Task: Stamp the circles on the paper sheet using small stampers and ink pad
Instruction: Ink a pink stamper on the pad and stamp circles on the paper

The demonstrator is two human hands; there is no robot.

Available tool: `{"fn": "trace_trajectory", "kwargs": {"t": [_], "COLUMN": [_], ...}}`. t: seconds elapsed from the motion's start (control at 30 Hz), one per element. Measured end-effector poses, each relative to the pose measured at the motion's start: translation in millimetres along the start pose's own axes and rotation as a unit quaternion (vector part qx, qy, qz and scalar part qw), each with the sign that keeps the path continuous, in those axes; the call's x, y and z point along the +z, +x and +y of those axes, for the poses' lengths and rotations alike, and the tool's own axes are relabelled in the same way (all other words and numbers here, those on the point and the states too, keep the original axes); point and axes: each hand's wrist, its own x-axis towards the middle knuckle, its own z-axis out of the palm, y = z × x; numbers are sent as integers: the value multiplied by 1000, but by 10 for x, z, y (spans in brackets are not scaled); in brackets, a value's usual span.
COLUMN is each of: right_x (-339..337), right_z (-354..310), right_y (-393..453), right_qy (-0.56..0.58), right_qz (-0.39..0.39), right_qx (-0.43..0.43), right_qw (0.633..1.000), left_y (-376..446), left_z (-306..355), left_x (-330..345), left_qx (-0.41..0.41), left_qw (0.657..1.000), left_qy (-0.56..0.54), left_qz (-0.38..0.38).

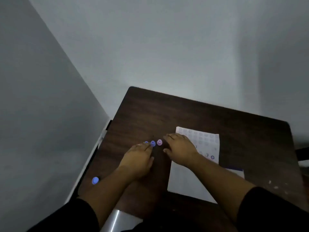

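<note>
Both hands work at the small stampers, which stand in a short row on the dark bench (200, 114), just left of the paper sheet (197, 180). The left hand (138, 156) lies palm down, fingers half curled, fingertips touching the blue stamper (153, 143); whether it really grips it I cannot tell, pic is blurry. A 2nd blue one peeks out just left of it. The right hand (179, 147) is spread and loose, gripping nothing, fingertips just beside the pink stamper (159, 142), its wrist resting over the sheet, prob. to keep the paper from sliding while the other hand picks.

The sheet carries rows of printed circles; most look faint, a few near the right edge look inked dark, so I judge the task is at an early stage.

One more blue round piece (95, 180) lies apart near the bench's left edge; ink pad or cap, cannot tell. No container is seen holding anything.
</note>
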Motion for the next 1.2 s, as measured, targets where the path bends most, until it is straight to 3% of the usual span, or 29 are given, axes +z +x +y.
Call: {"fn": "trace_trajectory", "kwargs": {"t": [0.2, 0.67, 1.0, 1.2], "right_x": [212, 563, 429, 343], "right_z": [-121, -56, 405, 960], "right_y": [323, 776, 128, -702], "right_qy": [40, 42, 154, 211], "right_qz": [-14, -57, 61, 79], "right_qx": [20, 71, 154, 233], "right_qw": [999, 995, 974, 946], "left_y": [-90, 12, 352, 592], "left_z": [-49, -50, 348, 870], "left_x": [502, 783, 694, 679], "left_qx": [115, 154, 177, 208], "left_qw": [991, 983, 978, 975], "left_qy": [-18, -25, -42, -45], "left_qz": [-63, -95, -98, -68]}}
